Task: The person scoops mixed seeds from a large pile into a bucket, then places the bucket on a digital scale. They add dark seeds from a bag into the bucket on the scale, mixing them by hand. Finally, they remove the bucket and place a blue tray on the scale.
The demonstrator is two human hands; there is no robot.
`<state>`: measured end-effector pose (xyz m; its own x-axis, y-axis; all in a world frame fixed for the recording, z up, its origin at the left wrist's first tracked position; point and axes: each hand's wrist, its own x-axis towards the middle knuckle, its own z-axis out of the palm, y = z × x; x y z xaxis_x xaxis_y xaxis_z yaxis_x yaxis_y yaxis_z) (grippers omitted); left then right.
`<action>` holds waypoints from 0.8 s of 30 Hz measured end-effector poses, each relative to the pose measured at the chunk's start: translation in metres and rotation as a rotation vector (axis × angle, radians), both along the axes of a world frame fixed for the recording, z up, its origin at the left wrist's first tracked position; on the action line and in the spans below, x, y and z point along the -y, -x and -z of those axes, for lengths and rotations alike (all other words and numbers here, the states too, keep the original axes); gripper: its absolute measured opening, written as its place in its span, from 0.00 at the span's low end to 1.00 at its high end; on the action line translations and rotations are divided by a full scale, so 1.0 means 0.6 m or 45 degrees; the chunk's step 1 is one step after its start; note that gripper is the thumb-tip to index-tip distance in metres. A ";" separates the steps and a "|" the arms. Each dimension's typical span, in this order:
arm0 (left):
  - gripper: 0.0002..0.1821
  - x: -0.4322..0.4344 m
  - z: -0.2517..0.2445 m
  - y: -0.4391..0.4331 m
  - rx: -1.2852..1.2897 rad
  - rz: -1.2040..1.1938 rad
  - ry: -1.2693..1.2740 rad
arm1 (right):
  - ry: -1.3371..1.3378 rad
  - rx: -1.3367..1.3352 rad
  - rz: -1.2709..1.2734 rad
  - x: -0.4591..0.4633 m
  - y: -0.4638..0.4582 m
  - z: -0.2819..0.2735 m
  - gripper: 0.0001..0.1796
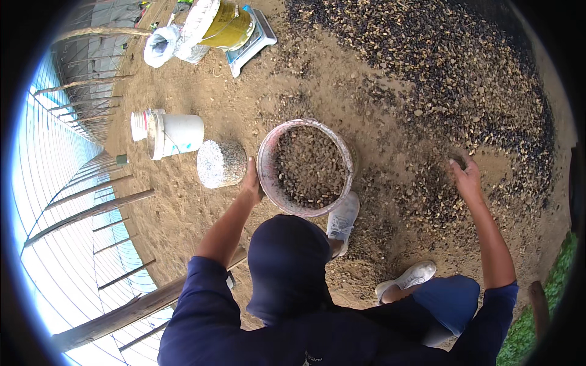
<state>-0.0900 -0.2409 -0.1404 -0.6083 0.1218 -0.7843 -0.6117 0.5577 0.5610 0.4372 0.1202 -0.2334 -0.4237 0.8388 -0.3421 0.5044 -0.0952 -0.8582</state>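
A round plastic bucket (269,192) with a pinkish, dirt-smeared wall stands mouth up before me, holding many small brown, seed-like or bulb-like pieces (310,167). My left hand (252,180) grips its left side, thumb along the outer wall; the other fingers are mostly hidden beneath. Well to the right, my right hand (467,174) is low over the near edge of a broad spread of small dark and tan pieces (480,91), thumb and fingers curved and soiled. Whether any pieces are in that hand is unclear.
Left of the bucket are a speckled round container (222,164) and white buckets (183,130). A yellow bucket (229,25) rests on a platform scale (256,41), beside a white sack (162,45). Wooden poles (119,315) line the left; shoes stand on bare soil near the bucket.
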 end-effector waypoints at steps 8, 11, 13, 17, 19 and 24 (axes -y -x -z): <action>0.53 0.053 0.005 -0.038 0.606 -0.216 -0.517 | 0.527 0.313 0.677 0.251 -0.404 -0.058 0.22; 0.57 0.040 -0.043 -0.037 0.436 0.042 -0.350 | 0.587 0.319 0.815 0.355 -0.497 -0.141 0.23; 0.52 0.028 -0.064 -0.041 0.345 0.148 -0.370 | 0.635 0.473 0.870 0.398 -0.512 -0.205 0.23; 0.44 -0.005 -0.083 -0.063 -0.003 0.146 0.001 | 0.801 0.458 0.679 0.439 -0.491 -0.320 0.22; 0.41 -0.027 -0.102 -0.068 -0.200 0.119 0.063 | 0.643 0.378 0.603 0.458 -0.498 -0.381 0.22; 0.33 -0.076 -0.194 -0.062 -0.362 0.340 0.242 | 0.624 0.841 0.718 0.523 -0.556 -0.538 0.25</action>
